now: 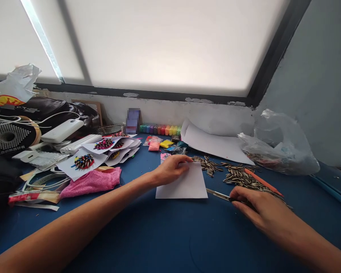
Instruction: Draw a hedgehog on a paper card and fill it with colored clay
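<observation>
A small white sheet of paper [184, 185] lies on the blue table in front of me. My left hand [173, 169] is at its upper part, fingers curled over the far edge and pressed together on it. On the right, my right hand [251, 204] is closed around a pair of scissors [219, 195]; their dark handles are mostly hidden in the fingers. The metal blades point left, with the tip beside the sheet's right edge. Just beyond that hand, striped sunflower seeds [238, 176] are heaped, with an orange stick-like tool [263, 182] lying across them.
Paper sheets with colourful seed-and-clay figures [83, 162] are piled at left, near a pink cloth [92, 184], a white power bank [63, 131] and cables. Coloured clay packs [160, 130] line the wall. Larger white sheets [213, 141] and a plastic bag [281, 151] lie back right.
</observation>
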{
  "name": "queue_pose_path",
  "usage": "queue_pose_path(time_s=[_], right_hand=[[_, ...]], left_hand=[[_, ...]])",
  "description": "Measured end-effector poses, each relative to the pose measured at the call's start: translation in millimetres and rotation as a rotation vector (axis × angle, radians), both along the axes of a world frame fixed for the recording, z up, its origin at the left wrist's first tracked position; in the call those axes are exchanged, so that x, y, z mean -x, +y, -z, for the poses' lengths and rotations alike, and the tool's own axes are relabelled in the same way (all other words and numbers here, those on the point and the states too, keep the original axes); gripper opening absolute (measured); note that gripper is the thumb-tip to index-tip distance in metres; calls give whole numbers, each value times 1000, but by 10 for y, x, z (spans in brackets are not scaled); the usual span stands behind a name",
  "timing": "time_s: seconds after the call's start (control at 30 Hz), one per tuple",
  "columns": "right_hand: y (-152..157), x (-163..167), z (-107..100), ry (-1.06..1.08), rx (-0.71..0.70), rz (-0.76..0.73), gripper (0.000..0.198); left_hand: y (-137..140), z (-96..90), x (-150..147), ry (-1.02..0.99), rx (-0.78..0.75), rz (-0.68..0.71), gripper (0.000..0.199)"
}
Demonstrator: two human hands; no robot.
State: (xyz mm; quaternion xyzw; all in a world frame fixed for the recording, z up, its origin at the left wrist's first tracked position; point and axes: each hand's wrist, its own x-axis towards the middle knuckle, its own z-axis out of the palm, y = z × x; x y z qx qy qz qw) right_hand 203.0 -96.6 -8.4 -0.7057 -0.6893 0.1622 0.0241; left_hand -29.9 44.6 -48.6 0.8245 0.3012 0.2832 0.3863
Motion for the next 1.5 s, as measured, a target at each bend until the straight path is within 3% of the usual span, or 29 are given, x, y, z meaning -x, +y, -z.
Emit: queue_pose_path(time_s=[0.23, 0.33, 0.43, 0.53, 0.63, 1.0, 1.33, 1.5], right_hand=[[4, 35, -37, 23, -57, -19, 26], [9, 36, -38, 12, -73, -1, 27], [12, 23, -21, -25, -76, 35, 27], [15, 30, -11, -61, -60, 63, 26], [19, 53, -17, -85, -41, 71, 25], [37, 47, 13, -159, 16, 86, 22], [54, 75, -8, -183, 53, 118, 20], [35, 58, -3, -184, 12, 108, 21]], left_hand=[[55, 31, 12, -43, 10, -26, 20], [29, 63, -8, -50, -28, -17, 28], [-3, 123, -25, 15, -184, 22, 37], [-42, 174, -37, 156, -399, 79, 29], [-85, 187, -46, 257, -509, 92, 26], [-27, 259, -42, 121, -341, 95, 27], [-74, 207, -40, 18, -392, 93, 6], [-81, 217, -42, 35, -443, 64, 8]])
